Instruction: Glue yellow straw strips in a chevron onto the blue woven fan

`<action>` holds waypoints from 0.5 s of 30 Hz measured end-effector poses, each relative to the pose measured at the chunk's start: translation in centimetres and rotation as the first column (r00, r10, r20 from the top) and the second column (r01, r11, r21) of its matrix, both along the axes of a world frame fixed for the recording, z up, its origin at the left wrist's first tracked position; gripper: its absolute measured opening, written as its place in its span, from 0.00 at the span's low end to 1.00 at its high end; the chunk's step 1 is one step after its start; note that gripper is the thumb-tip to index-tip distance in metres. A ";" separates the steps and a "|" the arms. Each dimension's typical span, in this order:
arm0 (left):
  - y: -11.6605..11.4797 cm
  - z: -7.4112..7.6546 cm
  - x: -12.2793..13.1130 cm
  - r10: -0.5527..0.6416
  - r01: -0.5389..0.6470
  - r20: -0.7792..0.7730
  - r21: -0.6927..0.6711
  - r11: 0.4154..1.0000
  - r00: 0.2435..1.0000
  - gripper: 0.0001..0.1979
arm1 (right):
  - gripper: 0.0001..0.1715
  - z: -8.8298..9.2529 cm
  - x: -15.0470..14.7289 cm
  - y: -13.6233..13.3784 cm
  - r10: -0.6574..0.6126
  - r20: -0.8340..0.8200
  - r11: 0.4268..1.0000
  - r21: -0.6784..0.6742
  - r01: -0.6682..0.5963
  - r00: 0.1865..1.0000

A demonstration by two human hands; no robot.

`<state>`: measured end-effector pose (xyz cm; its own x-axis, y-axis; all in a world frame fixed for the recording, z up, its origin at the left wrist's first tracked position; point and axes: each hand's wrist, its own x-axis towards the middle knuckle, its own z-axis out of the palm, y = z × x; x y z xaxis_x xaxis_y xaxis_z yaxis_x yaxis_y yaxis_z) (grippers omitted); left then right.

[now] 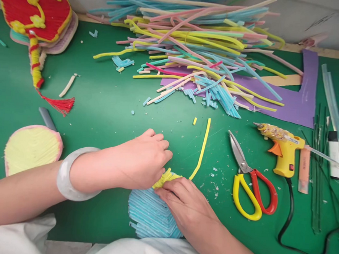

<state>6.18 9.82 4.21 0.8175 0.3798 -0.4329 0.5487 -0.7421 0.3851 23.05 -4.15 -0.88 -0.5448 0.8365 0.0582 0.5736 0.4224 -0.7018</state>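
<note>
A round piece covered in blue fuzzy strips [155, 214] lies at the table's front edge, with short yellow strips [168, 176] along its top. My left hand [144, 160] is closed at the left of the yellow strips; its fingertips are hidden. From the right, my right hand [183, 200] presses its closed fingers on the yellow strips where they meet the blue piece. A longer yellow strip [204, 148] runs up and away from beside my right hand. A tiny yellow cutting [194, 121] lies above.
Scissors [244, 170] and a yellow glue gun [284, 149] with a black cord lie to the right. A pile of coloured strips [192, 40] and purple sheet [297, 100] sit behind. At left are a red fan [36, 4] and a pale yellow disc [33, 149].
</note>
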 end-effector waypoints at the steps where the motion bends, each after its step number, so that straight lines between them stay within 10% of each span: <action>1: 0.0 0.2 -0.1 0.018 -0.018 -0.005 -0.009 1.000 1.000 0.06 | 0.16 0.1 0.0 0.0 0.000 -0.002 1.000 0.002 0.000 1.000; 15: -0.2 -1.3 0.3 0.129 -0.105 0.152 -0.153 0.983 0.980 0.11 | 0.17 -0.7 0.1 -0.1 0.002 0.013 0.999 0.035 -0.003 1.000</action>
